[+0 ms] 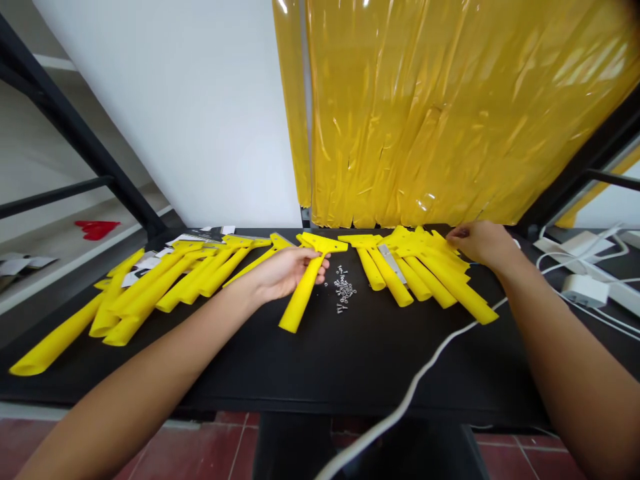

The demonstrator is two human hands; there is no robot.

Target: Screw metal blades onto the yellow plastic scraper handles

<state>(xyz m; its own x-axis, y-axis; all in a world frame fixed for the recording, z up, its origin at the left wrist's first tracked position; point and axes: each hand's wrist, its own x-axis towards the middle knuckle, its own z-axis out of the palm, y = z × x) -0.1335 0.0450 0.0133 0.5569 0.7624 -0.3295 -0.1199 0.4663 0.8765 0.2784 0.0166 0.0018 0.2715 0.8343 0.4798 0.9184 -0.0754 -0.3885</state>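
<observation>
A yellow strip curtain (430,113) and a white panel (200,100) stand beyond the far edge of the black desk (400,373). White cables and a white charger block (585,290) crowd its right end, and one thick white cable (415,387) bends across the surface and over the near edge, right of the middle. The right forearm hides part of that end. Printed cards (145,267) lie partly under the left group of yellow handles (200,273), toward the far left corner.

The held yellow handle (305,287) is at mid-desk, between the two groups; its T-shaped head faces the far edge, and its long axis slants down leftward to a tube end aimed at the near edge (whether it touches the desk I cannot tell). The left hand (287,273) is closed around its neck. The right hand (480,243), fingers curled, is at the far side of the right group of yellow handles (425,267); whether it grips one is unclear.

Counted: one handle held, at least seven to the left, at least five to the right (they overlap), one metal blade (391,263) among the latter, and one pile of small screws (344,290), too tiny to number.
</observation>
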